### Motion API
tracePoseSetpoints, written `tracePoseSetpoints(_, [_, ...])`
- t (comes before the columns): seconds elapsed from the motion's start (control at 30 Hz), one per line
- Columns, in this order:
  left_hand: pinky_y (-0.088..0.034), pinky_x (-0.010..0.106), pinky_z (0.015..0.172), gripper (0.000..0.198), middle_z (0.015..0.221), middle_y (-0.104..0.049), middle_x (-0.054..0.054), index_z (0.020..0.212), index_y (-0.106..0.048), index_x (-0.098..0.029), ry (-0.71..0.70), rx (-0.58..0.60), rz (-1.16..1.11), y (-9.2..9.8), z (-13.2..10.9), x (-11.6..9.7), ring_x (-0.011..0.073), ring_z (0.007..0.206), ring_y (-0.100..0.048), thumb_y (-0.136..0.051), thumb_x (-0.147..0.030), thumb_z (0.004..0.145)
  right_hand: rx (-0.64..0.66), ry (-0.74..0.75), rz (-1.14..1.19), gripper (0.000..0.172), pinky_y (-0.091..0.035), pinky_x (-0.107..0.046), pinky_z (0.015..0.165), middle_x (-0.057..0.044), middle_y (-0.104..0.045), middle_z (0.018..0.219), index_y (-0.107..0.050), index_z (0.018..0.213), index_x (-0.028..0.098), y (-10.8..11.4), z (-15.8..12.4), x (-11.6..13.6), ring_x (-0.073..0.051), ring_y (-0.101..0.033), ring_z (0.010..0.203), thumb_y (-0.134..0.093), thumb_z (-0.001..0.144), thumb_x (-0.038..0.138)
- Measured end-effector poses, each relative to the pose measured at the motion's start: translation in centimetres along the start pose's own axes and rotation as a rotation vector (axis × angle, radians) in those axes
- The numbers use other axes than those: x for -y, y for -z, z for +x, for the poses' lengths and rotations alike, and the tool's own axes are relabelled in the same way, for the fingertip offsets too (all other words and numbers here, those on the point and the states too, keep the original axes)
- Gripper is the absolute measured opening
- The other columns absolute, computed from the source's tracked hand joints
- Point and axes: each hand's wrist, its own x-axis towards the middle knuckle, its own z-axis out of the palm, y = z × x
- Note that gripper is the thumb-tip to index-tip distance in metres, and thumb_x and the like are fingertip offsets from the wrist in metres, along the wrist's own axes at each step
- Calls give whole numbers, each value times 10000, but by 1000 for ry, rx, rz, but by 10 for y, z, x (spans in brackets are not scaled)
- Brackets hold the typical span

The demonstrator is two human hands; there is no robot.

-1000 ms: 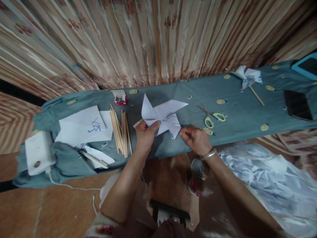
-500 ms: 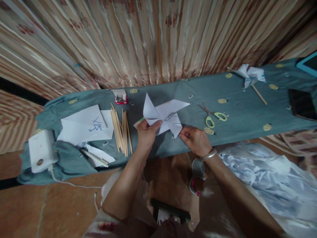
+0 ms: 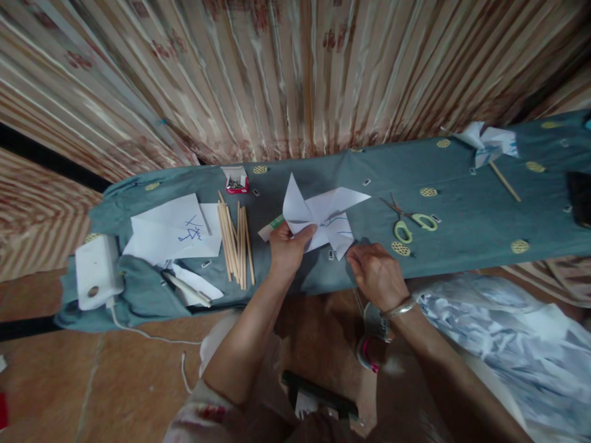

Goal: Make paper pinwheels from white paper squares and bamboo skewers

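Note:
A white paper pinwheel (image 3: 323, 215) with folded points and some blue lines is held above the cloth-covered table. My left hand (image 3: 289, 249) pinches it, thumb on top near the centre. My right hand (image 3: 376, 274), wearing a silver bangle, is closed at the pinwheel's lower right tip; what its fingertips pinch is too small to make out. Left of my left hand lie thin wooden sticks (image 3: 235, 243). Behind them stands an open red box (image 3: 237, 182) of small metal pieces. Scissors with green handles (image 3: 409, 221) lie open to the right.
White papers (image 3: 170, 227) and a pen (image 3: 187, 288) lie at the left, beside a white power adapter (image 3: 98, 271). Another pinwheel on a stick (image 3: 494, 147) and a dark device (image 3: 579, 197) are at the right. A plastic bag of paper (image 3: 512, 338) stands below the table edge.
The view has shifted, so the table's objects appear farther right. My right hand's fingers are turned more palm-down near the paper tip. My left hand keeps its grip on the pinwheel.

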Motion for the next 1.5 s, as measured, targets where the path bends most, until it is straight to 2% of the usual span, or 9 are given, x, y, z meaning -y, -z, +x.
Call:
tracePoseSetpoints(0.2, [-484,289,694,173,747,-734,18,734,-714,-158,-18,21,-8,-5,0,2,174,695,-644,-756,-238,586,-76,-86,106,172,-452,-341,715,-90,-671,755,-616,779,203,-2,-6,-19,-252,-598,760,-467,864,193])
tracePoseSetpoints(0.27, [-488,292,699,160,759,-738,23,735,-713,-159,-37,28,3,-7,0,3,180,707,-648,-747,-232,597,-162,-122,206,151,-473,-380,791,-98,-690,857,-618,803,210,7,-6,-27,-264,-620,852,-485,871,229])
tracePoseSetpoints(0.3, [-490,294,702,158,767,-740,26,741,-714,-160,-48,33,17,-8,-1,4,184,713,-651,-744,-232,604,-227,-138,276,135,-469,-413,860,-104,-693,969,-620,822,214,12,-5,-29,-274,-620,943,-502,874,255])
tracePoseSetpoints(0.4, [-499,304,714,160,787,-746,37,763,-724,-163,-73,63,98,-13,-5,5,199,732,-658,-741,-240,625,-372,-173,474,114,-365,-517,1049,-85,-556,1330,-625,826,230,28,-3,-25,-300,-493,1258,-566,862,321])
tracePoseSetpoints(0.5, [-503,305,721,154,792,-747,44,773,-731,-159,-70,97,149,-18,-10,5,205,740,-664,-734,-242,643,-345,-119,568,137,-218,-572,1141,-42,-418,1475,-628,806,228,31,2,-10,-306,-261,1431,-579,861,343])
tracePoseSetpoints(0.6, [-498,292,692,137,780,-747,38,767,-732,-154,-63,122,178,-21,-16,3,200,725,-661,-723,-228,652,-326,-105,577,140,-188,-571,1156,-25,-379,1505,-640,800,225,24,6,4,-294,-174,1461,-585,860,339])
tracePoseSetpoints(0.7, [-486,278,652,124,745,-741,25,760,-734,-155,-70,140,207,-23,-19,1,191,692,-651,-715,-218,654,-323,-126,590,134,-221,-568,1146,-35,-371,1512,-647,808,216,17,11,9,-297,-180,1459,-595,853,331])
tracePoseSetpoints(1.0, [-490,279,644,143,703,-728,17,759,-741,-155,-18,155,183,-23,-24,3,175,639,-633,-731,-244,648,-305,-150,640,122,-253,-547,1146,-47,-401,1492,-650,815,223,14,16,4,-292,-203,1455,-607,844,333])
tracePoseSetpoints(1.5, [-486,277,648,156,726,-734,18,781,-748,-163,-32,171,187,-21,-27,3,171,648,-632,-740,-249,652,-283,-135,722,111,-189,-545,1169,-51,-419,1487,-650,826,219,13,15,2,-274,-227,1450,-614,840,323])
